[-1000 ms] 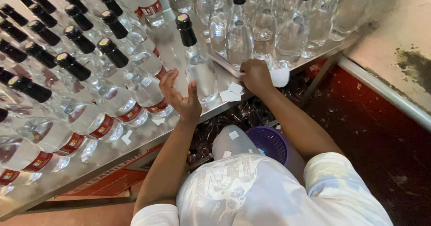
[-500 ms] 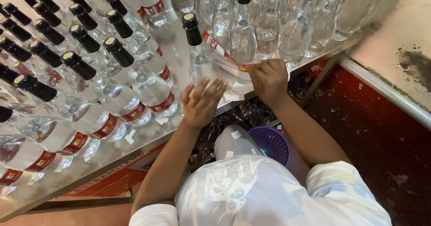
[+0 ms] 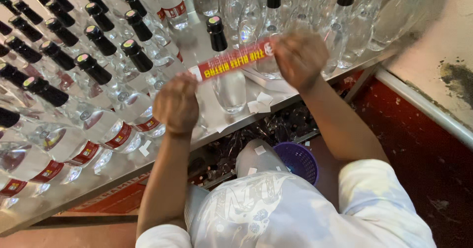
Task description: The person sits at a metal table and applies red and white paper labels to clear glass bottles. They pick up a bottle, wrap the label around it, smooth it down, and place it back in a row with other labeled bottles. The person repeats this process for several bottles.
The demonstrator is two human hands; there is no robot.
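Holding a long red paper label strip with yellow lettering stretched between them, the left hand pinches one end and the right hand the other, in front of a clear glass bottle with a black cap on the steel table. Keeping the strip taut and level should let it lie straight against the glass. Half a second ago both hands were lower by the table edge, with no strip stretched between them.
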